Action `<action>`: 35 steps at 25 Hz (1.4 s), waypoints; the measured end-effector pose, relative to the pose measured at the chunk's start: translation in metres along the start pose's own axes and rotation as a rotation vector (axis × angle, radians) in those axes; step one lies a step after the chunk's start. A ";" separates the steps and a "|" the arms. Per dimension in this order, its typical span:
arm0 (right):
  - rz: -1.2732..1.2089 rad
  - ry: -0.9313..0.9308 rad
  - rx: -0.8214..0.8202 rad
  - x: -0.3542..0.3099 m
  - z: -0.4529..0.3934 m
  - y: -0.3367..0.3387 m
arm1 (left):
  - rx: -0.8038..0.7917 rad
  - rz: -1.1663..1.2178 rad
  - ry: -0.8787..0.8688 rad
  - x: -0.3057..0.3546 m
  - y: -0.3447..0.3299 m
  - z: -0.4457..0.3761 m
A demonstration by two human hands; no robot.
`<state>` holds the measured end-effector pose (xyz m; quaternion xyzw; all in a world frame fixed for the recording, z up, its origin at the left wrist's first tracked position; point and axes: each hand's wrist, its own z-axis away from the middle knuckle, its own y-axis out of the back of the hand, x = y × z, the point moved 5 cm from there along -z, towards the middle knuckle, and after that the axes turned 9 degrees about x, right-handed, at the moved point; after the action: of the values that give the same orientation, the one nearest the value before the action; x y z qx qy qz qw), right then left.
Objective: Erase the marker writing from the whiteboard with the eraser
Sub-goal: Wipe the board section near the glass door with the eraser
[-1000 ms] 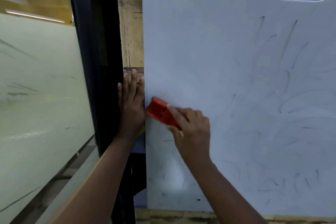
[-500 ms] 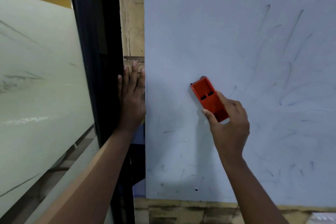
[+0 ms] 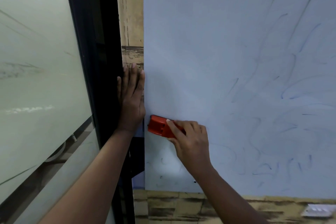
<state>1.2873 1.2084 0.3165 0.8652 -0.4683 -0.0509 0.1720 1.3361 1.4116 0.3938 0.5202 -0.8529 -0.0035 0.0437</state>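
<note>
Eraser point(image 3: 160, 127) at whiteboard's point(image 3: 218, 42) left edge

office or meeting room | wall whiteboard point(image 3: 227, 60) | frosted glass partition point(image 3: 36, 69) | black frame point(image 3: 94, 42)

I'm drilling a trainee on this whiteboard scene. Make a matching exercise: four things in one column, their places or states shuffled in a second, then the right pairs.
Things
1. red plastic eraser
2. left hand
3. pale whiteboard
4. frosted glass panel

Places or states
A. streaked with faint blue marker smears
B. flat on the wall strip beside the board's left edge
C. far left, behind a black frame
D. gripped by the right hand at the board's left edge

Pairs: 1-D, 2-B, 3-A, 4-C
</note>
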 end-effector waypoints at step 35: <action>-0.115 -0.479 0.196 0.046 0.015 0.023 | -0.161 -0.076 0.066 0.002 0.007 0.077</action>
<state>1.2911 1.1550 0.3141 0.8662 -0.4484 -0.2182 -0.0315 1.3224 1.4100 0.3181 0.5468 -0.8276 -0.0564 0.1132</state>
